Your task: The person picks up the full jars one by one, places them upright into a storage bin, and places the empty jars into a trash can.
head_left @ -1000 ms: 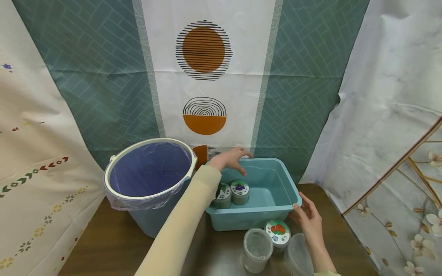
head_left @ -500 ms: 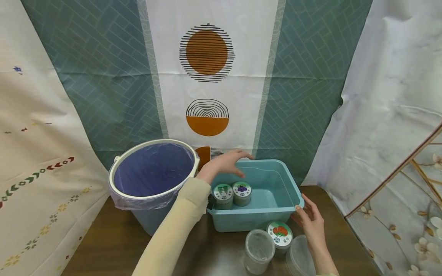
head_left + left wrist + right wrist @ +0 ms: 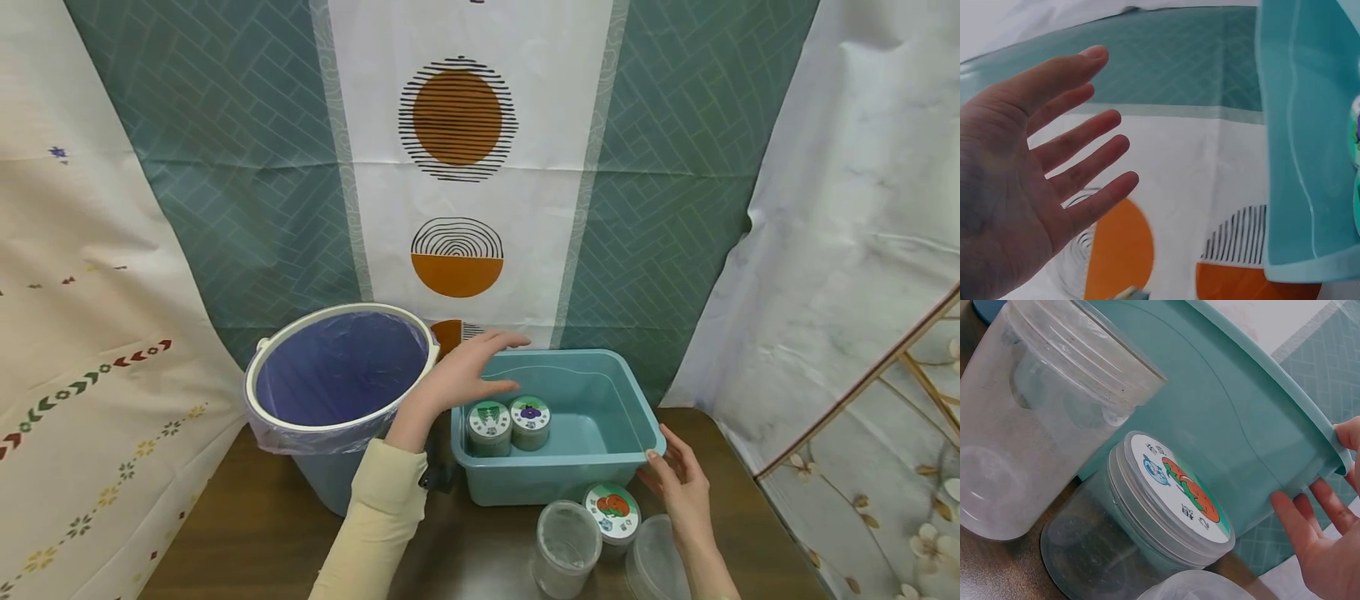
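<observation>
My left hand [image 3: 465, 372] hovers over the left rear of a teal plastic basin [image 3: 525, 485], fingers spread and holding nothing; the left wrist view shows its bare palm [image 3: 1004, 200]. At the basin's front right corner my right hand [image 3: 682, 482] grips the rim, thumb on top and fingers against the outer wall. Inside the basin, at its left end, stand a jar with a green picture label [image 3: 489, 419] and a jar with a purple picture label [image 3: 530, 413]. In front of the basin stands a jar with a tomato label [image 3: 1182, 487], its lid on.
A clear lidless jar [image 3: 567, 546] stands left of the tomato jar, and another clear container [image 3: 658, 560] right of it, partly behind my right wrist. Left of the basin is a blue bin [image 3: 322, 479] lined with a purple bag. Curtains hang behind the wooden table [image 3: 240, 525].
My left hand has drawn back leftward from over the basin, with its arm, uncovering the green-labelled jar. The right hand keeps its grip on the corner. The view has shifted slightly.
</observation>
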The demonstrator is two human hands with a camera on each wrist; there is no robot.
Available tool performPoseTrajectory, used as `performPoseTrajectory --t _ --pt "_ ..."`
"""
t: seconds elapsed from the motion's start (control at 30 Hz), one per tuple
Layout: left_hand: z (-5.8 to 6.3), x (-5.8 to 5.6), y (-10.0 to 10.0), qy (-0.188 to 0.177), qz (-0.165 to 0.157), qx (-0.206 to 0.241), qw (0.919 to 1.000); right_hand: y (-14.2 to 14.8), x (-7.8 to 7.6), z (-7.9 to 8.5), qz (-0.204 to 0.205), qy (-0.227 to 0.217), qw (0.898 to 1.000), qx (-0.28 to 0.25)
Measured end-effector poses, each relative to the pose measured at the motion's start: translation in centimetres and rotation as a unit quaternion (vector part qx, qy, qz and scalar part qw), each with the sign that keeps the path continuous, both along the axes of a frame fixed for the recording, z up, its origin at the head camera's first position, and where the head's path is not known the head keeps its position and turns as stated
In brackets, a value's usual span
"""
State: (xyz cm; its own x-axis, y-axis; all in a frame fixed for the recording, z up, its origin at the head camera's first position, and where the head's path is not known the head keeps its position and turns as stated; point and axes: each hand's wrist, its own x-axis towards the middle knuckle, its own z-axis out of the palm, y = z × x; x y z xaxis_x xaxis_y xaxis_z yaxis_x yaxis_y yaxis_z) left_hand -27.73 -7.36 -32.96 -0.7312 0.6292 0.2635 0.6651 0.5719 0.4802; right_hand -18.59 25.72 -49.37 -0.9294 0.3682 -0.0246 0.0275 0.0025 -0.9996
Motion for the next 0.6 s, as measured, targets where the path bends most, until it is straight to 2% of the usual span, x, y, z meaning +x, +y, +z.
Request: performPoseTrajectory --t 0.2,0.3,0.4,0.5,0.6 --pt "-0.1 2.4 -2.5 0.012 0.017 0.081 0.9965 0.1 0.1 0.0 -0.005 -0.002 1.0 -0.003" --pt "-0.2 3.4 -3.3 0.03 0.017 0.105 0.9939 0.1 0.1 0.0 -0.006 -0.004 1.0 -0.002" --pt "-0.5 4.4 -4.3 0.062 0.035 0.121 0.9901 0.1 0.2 0.0 -0.005 -0.004 1.0 -0.004" --pt "-0.7 5.3 -5.4 0.099 0.074 0.15 0.9809 0.0 0.1 0.1 -0.003 -0.001 1.0 -0.006" --pt "-1.0 6.1 -6.6 0.141 0.12 0.182 0.9657 -0.1 0.1 0.1 -0.003 0.001 1.0 -0.01"
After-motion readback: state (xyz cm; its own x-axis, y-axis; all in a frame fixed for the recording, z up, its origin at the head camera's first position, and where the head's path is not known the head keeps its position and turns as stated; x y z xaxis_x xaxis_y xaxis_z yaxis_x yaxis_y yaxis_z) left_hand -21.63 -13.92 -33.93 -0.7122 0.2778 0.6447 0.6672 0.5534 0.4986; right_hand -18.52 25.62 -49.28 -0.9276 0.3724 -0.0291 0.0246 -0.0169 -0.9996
